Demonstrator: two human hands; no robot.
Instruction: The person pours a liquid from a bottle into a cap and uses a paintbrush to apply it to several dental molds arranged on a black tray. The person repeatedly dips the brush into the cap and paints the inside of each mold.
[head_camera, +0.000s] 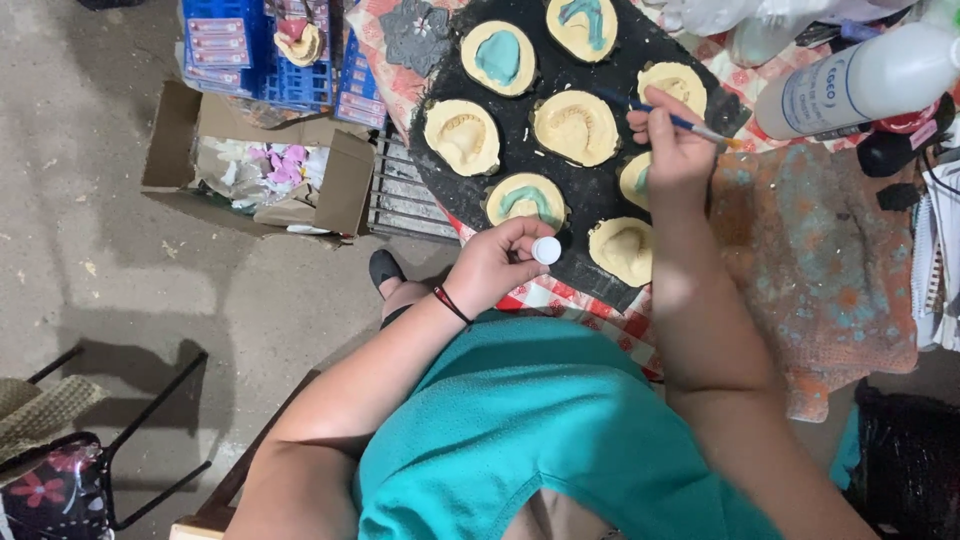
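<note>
Now right hand (678, 150) pinching paintbrush (690, 124) over plaster cast (637, 180) (partly teal); left hand (497, 262) gripping small white cap (546, 250)

Dim indoor light; soft shadows on floor (100, 250); slight blur.

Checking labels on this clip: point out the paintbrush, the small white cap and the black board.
paintbrush (700, 128), head view, on the blue handle beside the right hand.
small white cap (546, 250), head view, its round top.
black board (600, 190), head view, bare patch between casts.
</note>
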